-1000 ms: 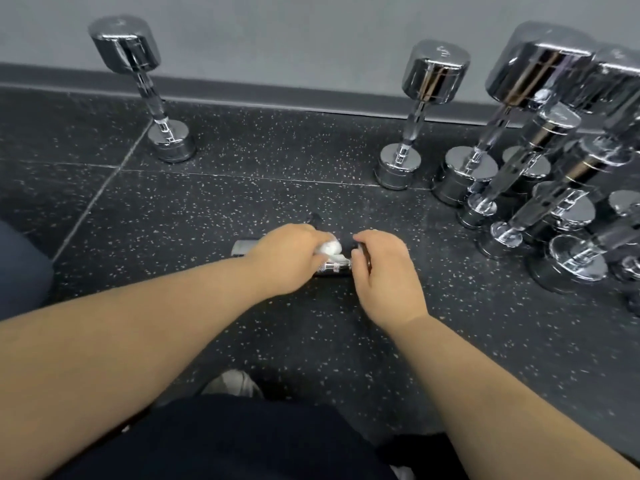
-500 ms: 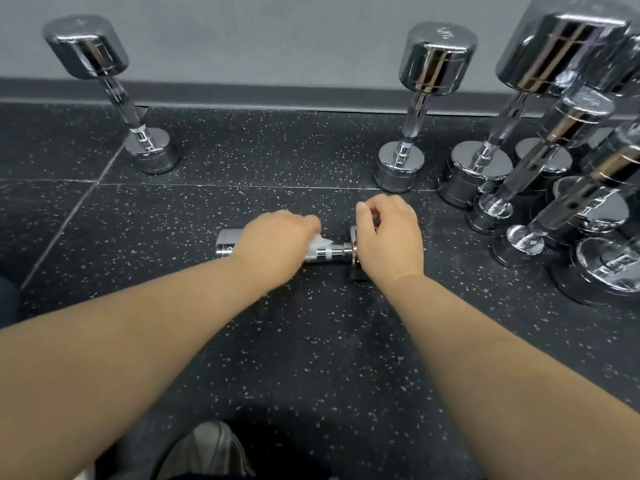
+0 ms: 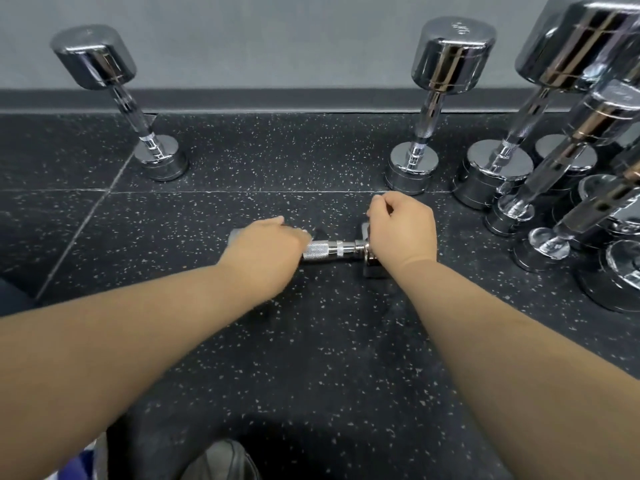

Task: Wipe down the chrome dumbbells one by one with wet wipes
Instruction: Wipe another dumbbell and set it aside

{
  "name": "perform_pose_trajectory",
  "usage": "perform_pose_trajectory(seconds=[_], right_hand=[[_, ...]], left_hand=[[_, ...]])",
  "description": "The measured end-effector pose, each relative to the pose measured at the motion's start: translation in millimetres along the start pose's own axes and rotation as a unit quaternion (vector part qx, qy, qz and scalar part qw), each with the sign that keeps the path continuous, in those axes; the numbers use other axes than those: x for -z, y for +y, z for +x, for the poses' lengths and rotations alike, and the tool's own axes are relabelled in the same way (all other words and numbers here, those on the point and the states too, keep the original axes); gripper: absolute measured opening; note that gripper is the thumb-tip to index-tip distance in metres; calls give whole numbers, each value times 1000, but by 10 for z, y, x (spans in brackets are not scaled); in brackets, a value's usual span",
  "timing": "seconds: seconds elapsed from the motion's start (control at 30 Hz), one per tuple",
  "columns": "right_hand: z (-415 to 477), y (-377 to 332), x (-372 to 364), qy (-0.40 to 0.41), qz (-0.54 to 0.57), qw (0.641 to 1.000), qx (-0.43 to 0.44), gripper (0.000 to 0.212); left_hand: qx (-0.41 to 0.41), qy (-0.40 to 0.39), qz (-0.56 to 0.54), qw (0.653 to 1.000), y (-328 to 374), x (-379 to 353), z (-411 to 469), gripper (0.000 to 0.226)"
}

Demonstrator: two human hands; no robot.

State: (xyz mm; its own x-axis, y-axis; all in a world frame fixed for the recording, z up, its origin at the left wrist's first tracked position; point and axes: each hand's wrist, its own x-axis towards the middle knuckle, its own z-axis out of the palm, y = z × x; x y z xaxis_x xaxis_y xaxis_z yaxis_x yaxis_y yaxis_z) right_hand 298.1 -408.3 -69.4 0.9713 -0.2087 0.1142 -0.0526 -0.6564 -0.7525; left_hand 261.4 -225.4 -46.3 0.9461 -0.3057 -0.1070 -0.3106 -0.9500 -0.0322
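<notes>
Head camera: a small chrome dumbbell [image 3: 332, 250] lay sideways on the black speckled rubber floor [image 3: 311, 358], left hand [image 3: 266, 251] and right hand [image 3: 401, 233] curling fingers round its handle and end; a slack grip might let it roll.

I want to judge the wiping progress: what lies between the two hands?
The head view shows only the knurled chrome handle of the small lying chrome dumbbell, running from left hand to right hand.

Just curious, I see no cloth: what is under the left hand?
The left hand covers the lying dumbbell: its knurled handle sticks out to the right, and a bit of its head shows at the left. Whether the palm holds a wipe is hidden.
</notes>
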Motion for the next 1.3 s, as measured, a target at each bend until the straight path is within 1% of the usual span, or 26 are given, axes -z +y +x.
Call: perform_pose_trajectory(seconds=[0.07,0.1,0.17,0.23,0.3,0.33,0.4,0.47,0.57,0.63,0.67,0.7,0.77,0.87,0.93,1.0,1.07,1.13,1.2,1.27,1.3], right_hand=[[54,-17,-7,2,4,1000,-8,35],[81,-8,-7,1,0,1000,-7,34],[125,-24,-19,2,-6,1000,-2,35],[178,-35,-34,2,-14,1000,0,38],[258,-53,-29,13,-18,1000,0,41],[305,-72,-22,23,-19,1000,4,42],[402,-134,-21,37,-13,999,20,44],[456,-182,-30,40,-26,998,35,46],[305,-92,-52,23,-48,996,71,47],[125,66,-84,5,-31,995,95,33],[52,121,-100,-4,-19,994,103,27],[29,151,-113,-8,-10,994,111,25],[113,135,-123,-22,-20,994,101,28],[339,23,-127,-68,-83,993,46,45],[505,-8,-172,-53,-95,994,26,50],[638,-30,-237,4,-79,996,44,52],[675,-45,-290,36,-74,994,75,52],[615,45,-326,39,-70,989,128,43],[455,172,-325,28,-65,984,163,33],[386,221,-300,18,-60,984,168,29],[419,189,-291,4,-67,986,153,29]], left_hand=[[25,18,-63,998,362,-53,128,37],[31,27,-90,995,530,-88,191,35],[36,32,-97,994,628,-96,241,33],[-5,19,-28,999,474,-56,180,42],[-42,-18,89,995,183,13,66,51],[-43,-43,138,989,43,27,30,56],[-34,-61,179,981,-106,46,57,61],[-38,-29,157,987,-11,-34,213,62],[-45,38,51,997,366,-181,425,54],[-41,52,13,998,476,-211,479,54],[-47,50,21,997,444,-209,469,57],[-59,50,43,996,381,-175,442,59],[-74,43,91,992,199,-83,341,62],[-45,12,147,988,-15,35,220,67],[-23,15,156,987,-70,23,266,67],[-12,24,131,991,-16,-60,393,70],[-6,27,95,995,124,-122,543,71],[-21,39,64,997,264,-148,689,69],[-55,64,54,995,338,-140,749,67],[-70,71,71,992,283,-125,701,66],[-70,67,83,992,185,-112,625,67]])
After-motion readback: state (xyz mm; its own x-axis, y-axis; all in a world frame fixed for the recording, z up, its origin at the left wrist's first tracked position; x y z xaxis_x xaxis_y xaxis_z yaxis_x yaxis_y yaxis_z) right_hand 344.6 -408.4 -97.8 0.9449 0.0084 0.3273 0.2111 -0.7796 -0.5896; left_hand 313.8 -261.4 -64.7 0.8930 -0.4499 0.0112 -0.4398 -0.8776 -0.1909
